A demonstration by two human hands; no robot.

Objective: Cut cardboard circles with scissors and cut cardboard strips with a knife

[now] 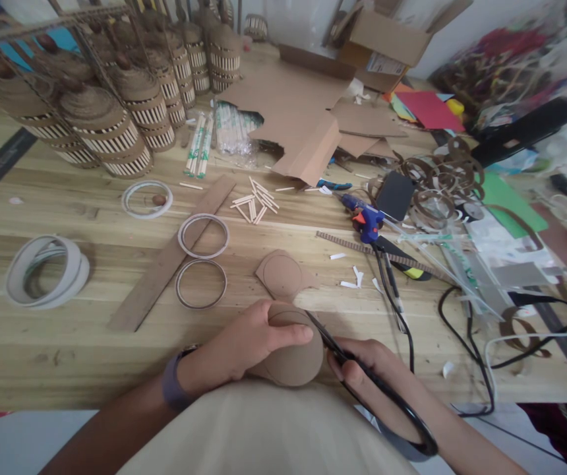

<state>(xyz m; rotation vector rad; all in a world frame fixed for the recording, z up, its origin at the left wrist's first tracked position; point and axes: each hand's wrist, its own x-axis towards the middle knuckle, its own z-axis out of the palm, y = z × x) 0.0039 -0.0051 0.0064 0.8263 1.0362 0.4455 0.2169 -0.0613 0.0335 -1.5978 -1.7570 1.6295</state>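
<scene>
My left hand [244, 340] is closed on a round brown cardboard disc [296, 359], thumb on top, held over the near edge of the wooden table [80, 343]. My right hand [377, 376] grips black scissors [362, 379], whose blades run along the disc's upper right rim. A purple band sits on my left wrist. Another cardboard piece [283, 274] with a circle drawn on it lies just beyond the disc.
Several woven cardboard lanterns [115, 125] stand at the back left. Tape rolls [46, 270], two thin rings [202, 260], a cardboard strip [169, 257], loose sticks [256, 201], a blue glue gun [365, 218] with black cables [466, 336], cardboard sheets [303, 119] and coloured paper [429, 109] cover the table.
</scene>
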